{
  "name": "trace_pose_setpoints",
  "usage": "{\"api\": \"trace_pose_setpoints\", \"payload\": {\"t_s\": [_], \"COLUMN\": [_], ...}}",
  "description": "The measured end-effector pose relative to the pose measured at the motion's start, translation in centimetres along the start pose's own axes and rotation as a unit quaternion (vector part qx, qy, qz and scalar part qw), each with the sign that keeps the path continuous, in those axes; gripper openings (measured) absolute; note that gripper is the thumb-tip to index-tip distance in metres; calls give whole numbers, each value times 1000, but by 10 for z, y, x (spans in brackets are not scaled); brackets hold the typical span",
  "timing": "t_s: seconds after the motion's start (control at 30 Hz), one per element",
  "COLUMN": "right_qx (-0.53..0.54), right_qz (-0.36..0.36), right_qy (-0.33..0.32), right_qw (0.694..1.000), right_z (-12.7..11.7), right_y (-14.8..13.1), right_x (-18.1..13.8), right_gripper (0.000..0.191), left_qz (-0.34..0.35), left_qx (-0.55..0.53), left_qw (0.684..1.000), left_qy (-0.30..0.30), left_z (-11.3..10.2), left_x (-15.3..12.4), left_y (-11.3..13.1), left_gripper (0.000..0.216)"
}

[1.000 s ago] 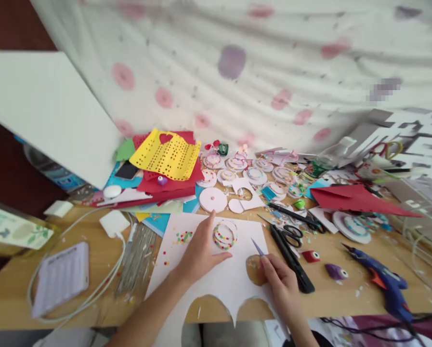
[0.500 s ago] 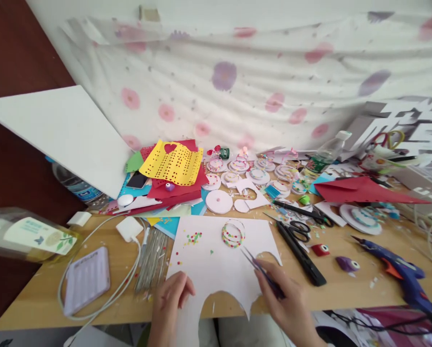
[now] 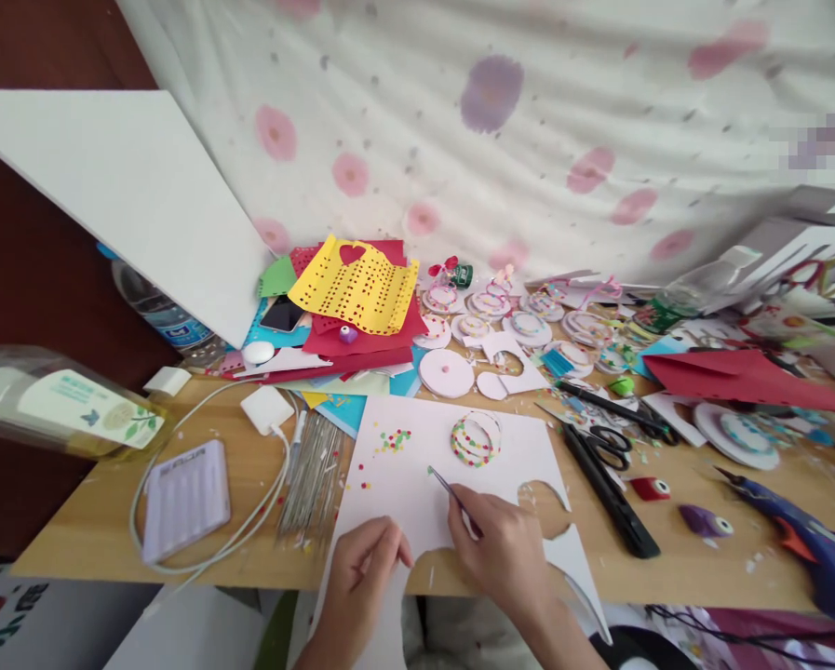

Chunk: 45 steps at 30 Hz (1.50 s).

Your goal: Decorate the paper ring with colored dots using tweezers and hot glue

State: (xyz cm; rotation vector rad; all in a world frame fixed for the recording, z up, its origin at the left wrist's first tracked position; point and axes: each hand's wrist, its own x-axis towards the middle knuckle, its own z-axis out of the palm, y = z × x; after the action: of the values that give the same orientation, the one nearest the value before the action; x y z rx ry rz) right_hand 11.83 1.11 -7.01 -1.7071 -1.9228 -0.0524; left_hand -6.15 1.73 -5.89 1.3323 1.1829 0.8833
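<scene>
Here, the right hand (image 3: 501, 540) pinched slim tweezers (image 3: 446, 484) between its fingers, a tiny green bit (image 3: 431, 470) at their tip, over flat white card (image 3: 403, 502). The left hand (image 3: 365, 563) curled its fingers loosely nearby; beyond lay thin, round, multicoloured rings (image 3: 477, 460).

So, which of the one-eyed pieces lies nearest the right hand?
The red piece, beside the black cutter; both purple pieces lie farther from the right hand.

The tweezers (image 3: 443, 483) below centre look like smooth metal, the sheet (image 3: 407, 502) beneath them matt paper, the desk (image 3: 82, 521) smooth wood, the curtain (image 3: 417, 112) across the top creased cloth, and the far-left bottle (image 3: 68, 407) clear, glossy plastic.
</scene>
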Motion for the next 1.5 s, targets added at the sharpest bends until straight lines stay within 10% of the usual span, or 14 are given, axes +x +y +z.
{"api": "trace_pose_setpoints", "payload": {"t_s": [0.97,1.13,1.3,1.5], "right_qx": [155,163,154,63], "right_qz": [12,10,20,9], "right_qy": [71,91,94,13], "right_qw": [985,982,983,998], "right_z": [-51,-54,-51,-31], "right_y": [-10,-7,0,15], "right_x": [-2,-2,-5,-15], "right_gripper": [17,15,14,24], "left_qz": [-76,32,220,274], "left_qx": [-36,138,332,327], "left_qw": [996,986,899,893], "left_qy": [-2,84,180,143], "left_z": [22,-2,-12,-5], "left_x": [28,30,35,27], "left_y": [44,29,18,16], "left_gripper": [30,31,23,24]}}
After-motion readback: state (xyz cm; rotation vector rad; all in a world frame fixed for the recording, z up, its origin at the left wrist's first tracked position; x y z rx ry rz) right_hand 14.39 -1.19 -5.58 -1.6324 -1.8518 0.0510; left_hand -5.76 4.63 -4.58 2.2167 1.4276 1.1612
